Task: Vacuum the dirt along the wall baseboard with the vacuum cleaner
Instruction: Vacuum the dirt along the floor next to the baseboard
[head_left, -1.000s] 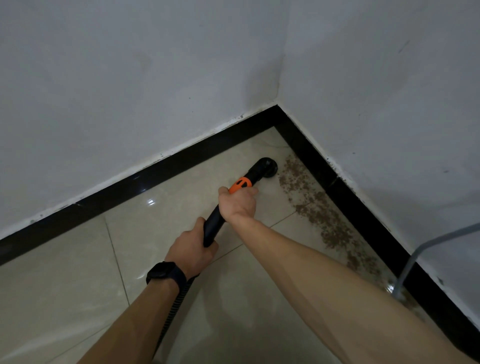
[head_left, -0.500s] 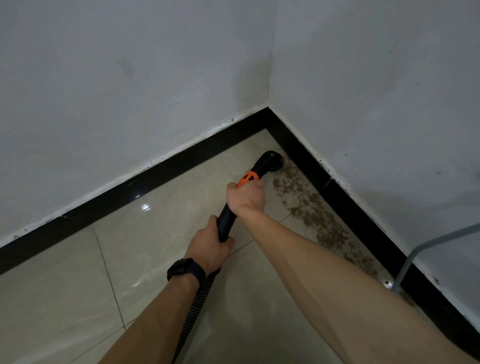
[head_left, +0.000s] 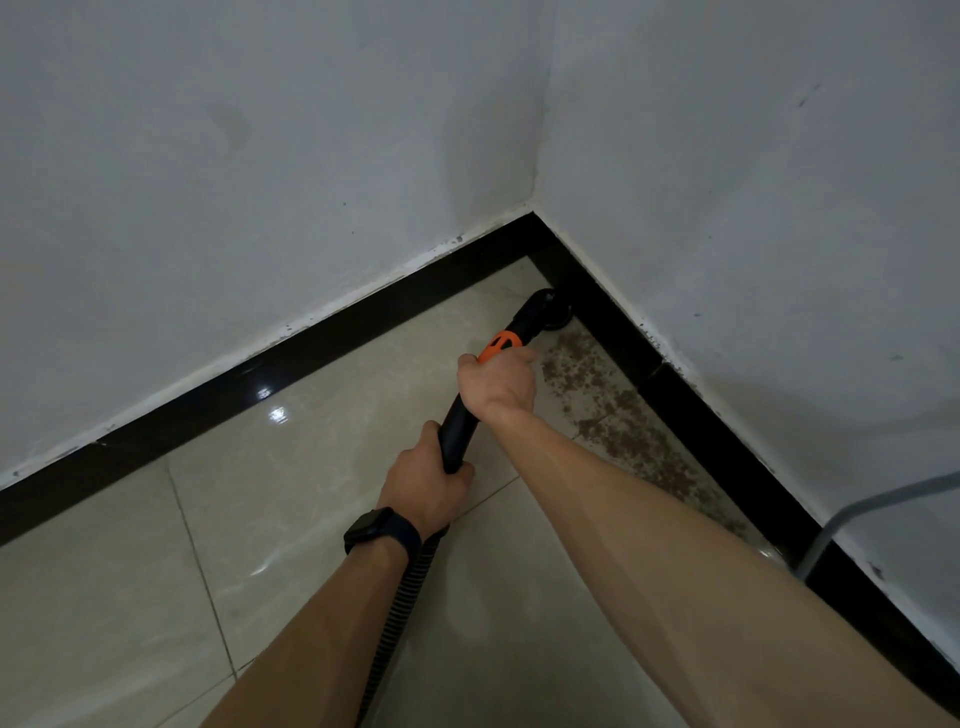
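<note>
The dirt (head_left: 613, 410) lies on the tile along the right baseboard (head_left: 701, 415), from beside the nozzle (head_left: 553, 312) in the corner back toward me. If I drag too fast or tip the nozzle off the floor, I reckon grains will scatter or be left behind in the seam, and the grey cable (head_left: 836, 519) further along could snag it. The dirt looks brown, grainy and patchy. My right hand (head_left: 498, 382) grips the wand (head_left: 460, 431) just under its orange collar (head_left: 500, 345), and my left hand (head_left: 426, 483) clasps it lower, above the ribbed hose (head_left: 410, 587).
</note>
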